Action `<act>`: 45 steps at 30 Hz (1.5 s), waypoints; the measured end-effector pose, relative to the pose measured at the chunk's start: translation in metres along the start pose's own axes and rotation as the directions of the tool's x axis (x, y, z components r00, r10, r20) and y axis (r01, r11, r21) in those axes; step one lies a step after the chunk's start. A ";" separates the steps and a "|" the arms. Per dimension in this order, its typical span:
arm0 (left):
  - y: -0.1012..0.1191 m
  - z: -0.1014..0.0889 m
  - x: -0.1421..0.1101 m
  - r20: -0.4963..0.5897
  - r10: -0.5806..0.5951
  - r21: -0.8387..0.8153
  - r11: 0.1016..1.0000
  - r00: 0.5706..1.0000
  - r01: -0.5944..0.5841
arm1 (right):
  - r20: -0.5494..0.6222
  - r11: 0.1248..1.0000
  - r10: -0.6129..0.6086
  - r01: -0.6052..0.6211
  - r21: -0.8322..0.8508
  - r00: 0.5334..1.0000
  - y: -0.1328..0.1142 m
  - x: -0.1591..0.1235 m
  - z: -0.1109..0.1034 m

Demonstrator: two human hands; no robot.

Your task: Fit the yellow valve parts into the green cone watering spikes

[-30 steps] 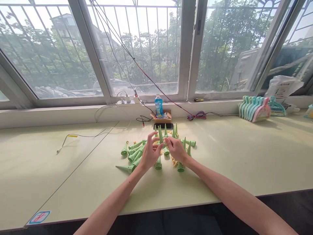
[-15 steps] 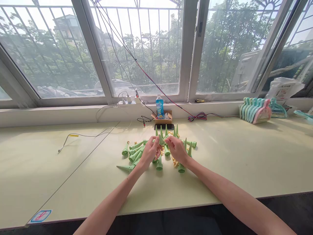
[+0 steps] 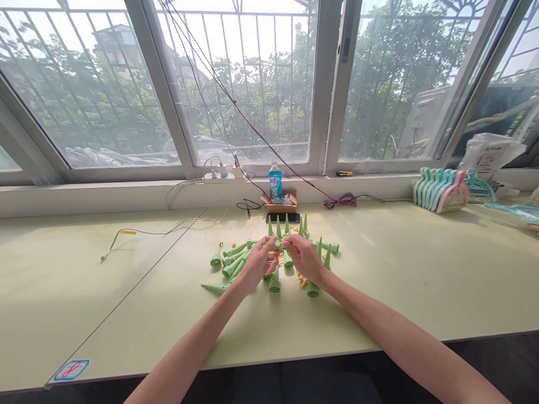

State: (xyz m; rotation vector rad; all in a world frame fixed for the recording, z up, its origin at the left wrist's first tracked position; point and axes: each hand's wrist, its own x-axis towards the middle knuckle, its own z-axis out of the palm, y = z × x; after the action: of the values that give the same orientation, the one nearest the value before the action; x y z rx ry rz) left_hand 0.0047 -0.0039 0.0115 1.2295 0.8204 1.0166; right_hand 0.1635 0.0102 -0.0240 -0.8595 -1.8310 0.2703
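My left hand [image 3: 261, 259] is closed around a green plastic spike [image 3: 278, 244], whose round end shows between my hands. Beside it, my right hand [image 3: 304, 257] pinches its fingertips close to that end; what they grip is too small to make out. Around both hands lie several similar green cone-shaped spikes [image 3: 236, 264] with ribbed caps. Some stand point up, like the spike [image 3: 278, 226] behind my hands, and others lie flat. Small tan pieces [image 3: 301, 279] are scattered among them, partly hidden by my hands.
Behind the spikes are a dark phone [image 3: 283, 217] and a small cardboard box [image 3: 290, 206] with a blue bottle [image 3: 275, 184]. A coiled cable [image 3: 341, 200] lies near the sill. Teal and pink hangers [image 3: 440, 189] stand at right, and a white cable [image 3: 151, 231] crosses the left side.
The green spike between my hands has turned, so its round end now shows instead of its sloping side. At the far right edge, a teal object has shifted. Both hands stay nearly in place.
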 end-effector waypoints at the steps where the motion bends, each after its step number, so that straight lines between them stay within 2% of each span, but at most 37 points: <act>1: -0.001 -0.001 0.000 0.004 -0.002 0.000 1.000 1.000 0.002 | -0.001 1.000 0.005 -0.005 0.004 1.000 0.000 0.000 0.000; 8: -0.004 -0.005 -0.001 0.042 -0.006 0.043 0.999 0.999 0.004 | 0.003 0.998 0.034 -0.034 0.047 0.999 -0.002 0.000 -0.002; 15: 0.000 -0.003 -0.005 0.038 0.179 0.276 0.944 0.983 -0.182 | 0.012 0.994 0.108 -0.109 0.021 0.994 -0.001 0.000 0.000; 26: -0.009 -0.004 -0.002 0.060 0.324 0.357 0.876 0.944 -0.324 | -0.007 0.990 0.132 -0.131 0.051 0.991 -0.001 -0.001 0.003; 31: -0.006 -0.001 -0.001 -0.024 0.323 0.334 0.895 0.946 -0.296 | -0.052 0.989 0.131 -0.127 0.074 0.990 -0.005 -0.001 0.003; 35: -0.003 -0.001 0.001 -0.131 0.356 0.309 0.901 0.925 -0.303 | -0.120 0.984 0.168 -0.158 0.086 0.978 -0.008 0.000 0.001; 38: -0.001 -0.002 0.002 -0.193 0.339 0.264 0.922 0.921 -0.284 | -0.159 0.986 0.161 -0.151 0.071 0.974 -0.009 0.000 -0.001; 45: 0.000 -0.001 -0.001 -0.091 0.185 0.180 0.969 0.978 -0.167 | -0.150 0.997 0.057 -0.049 0.053 0.987 -0.008 -0.001 -0.001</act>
State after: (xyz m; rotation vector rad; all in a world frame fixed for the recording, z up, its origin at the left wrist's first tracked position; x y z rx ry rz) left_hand 0.0035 -0.0043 0.0116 1.4240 0.9082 1.1833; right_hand 0.1608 0.0038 -0.0200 -0.8716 -1.6563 0.2752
